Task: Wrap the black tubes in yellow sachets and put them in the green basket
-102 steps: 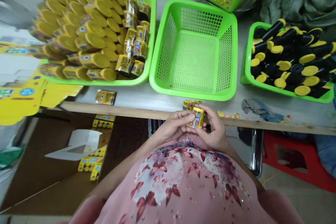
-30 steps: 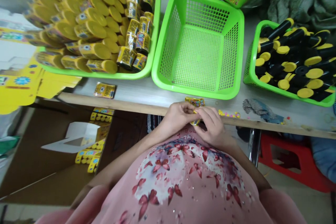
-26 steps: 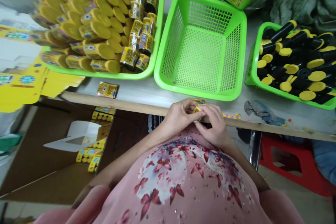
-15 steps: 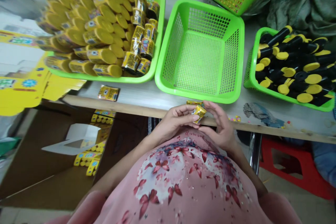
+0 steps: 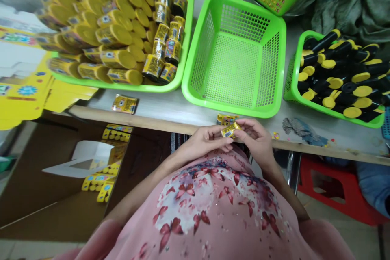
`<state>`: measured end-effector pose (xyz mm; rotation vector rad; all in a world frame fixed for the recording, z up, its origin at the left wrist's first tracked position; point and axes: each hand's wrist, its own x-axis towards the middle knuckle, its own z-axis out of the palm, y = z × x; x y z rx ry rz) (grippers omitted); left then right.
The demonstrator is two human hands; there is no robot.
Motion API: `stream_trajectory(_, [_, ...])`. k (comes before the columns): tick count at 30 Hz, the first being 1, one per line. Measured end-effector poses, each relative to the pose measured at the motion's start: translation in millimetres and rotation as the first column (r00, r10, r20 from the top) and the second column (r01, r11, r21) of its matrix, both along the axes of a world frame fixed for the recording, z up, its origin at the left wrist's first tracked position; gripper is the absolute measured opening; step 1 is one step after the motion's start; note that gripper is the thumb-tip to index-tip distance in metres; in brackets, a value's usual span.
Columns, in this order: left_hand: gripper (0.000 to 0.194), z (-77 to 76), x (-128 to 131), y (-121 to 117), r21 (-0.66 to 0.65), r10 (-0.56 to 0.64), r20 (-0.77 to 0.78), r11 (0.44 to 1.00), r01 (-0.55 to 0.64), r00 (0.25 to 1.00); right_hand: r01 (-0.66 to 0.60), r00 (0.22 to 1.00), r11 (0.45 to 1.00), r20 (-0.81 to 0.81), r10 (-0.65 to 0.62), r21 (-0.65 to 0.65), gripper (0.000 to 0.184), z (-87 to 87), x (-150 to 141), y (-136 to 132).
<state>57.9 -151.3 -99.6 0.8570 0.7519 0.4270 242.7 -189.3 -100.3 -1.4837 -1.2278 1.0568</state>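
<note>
Just over the table's front edge, my right hand point(image 5: 257, 138) pinches a small yellow printed label sleeve point(image 5: 230, 130) between thumb and fingers. My left hand point(image 5: 207, 140) is closed at the sleeve's left end, its fingers curled against it and its thumb lying below. Part of the grip is hidden behind the sleeve. Right behind my hands, more yellow label sleeves point(image 5: 224, 119) lie flat on the tabletop. Farther left is another flat bunch of such printed sleeves point(image 5: 124, 104).
A green basket point(image 5: 188, 77) with nothing in it stands ahead. To its left, another basket point(image 5: 179, 83) is heaped with yellow-lidded tubs point(image 5: 122, 57). At right, a basket point(image 5: 292, 81) holds black tubes with yellow caps point(image 5: 335, 83). A cardboard box point(image 5: 36, 211) sits below left, a red stool point(image 5: 350, 195) below right.
The label sleeve has turned to lie flatter. My right hand, open beside it before, has closed on it; my left thumb has slid off its face. The view has shifted slightly.
</note>
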Motion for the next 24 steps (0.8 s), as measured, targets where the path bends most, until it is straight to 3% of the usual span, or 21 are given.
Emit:
stream_trajectory(3, [0.034,-0.2,-9,2,-0.083,-0.034,0.093,0.996,0.042,0.995,-0.006,0.997,0.997,-0.072,0.000,-0.079,0.022,1.8,-2,3])
stream_trajectory(5, [0.043,-1.0,-11,2,-0.158,0.007,0.180,0.987,0.022,0.984,0.010,0.997,0.997,-0.072,-0.015,-0.075,0.022,2.7,-2,6])
stream_trajectory(7, [0.044,-2.4,-7,3,-0.208,0.075,0.214,0.978,-0.029,0.974,0.013,1.000,1.000,0.010,-0.013,-0.016,0.019,3.7,-1,7])
stream_trajectory(10, [0.028,-5.4,3,4,-0.244,0.139,0.193,0.966,-0.089,0.971,-0.078,0.973,0.990,0.223,0.051,0.115,0.015,4.6,1,6])
stream_trajectory(12, [0.024,-7.9,7,5,-0.282,0.182,0.219,0.952,-0.116,0.958,-0.165,0.935,0.966,0.342,0.089,0.198,0.025,3.0,1,3])
stream_trajectory(16, [0.026,-13.1,9,5,-0.342,0.215,0.318,0.934,-0.100,0.923,-0.282,0.867,0.892,0.492,0.079,0.353,0.071,-4.9,-3,-4])
stream_trajectory(19, [0.028,-16.1,10,3,-0.346,0.199,0.340,0.935,-0.075,0.919,-0.271,0.872,0.855,0.489,0.023,0.443,0.066,-8.6,-6,-6])
stream_trajectory(24, [0.033,-14.3,13,1,-0.324,0.209,0.301,0.940,-0.106,0.930,-0.296,0.870,0.843,0.491,0.045,0.448,0.065,-7.6,-3,-5])
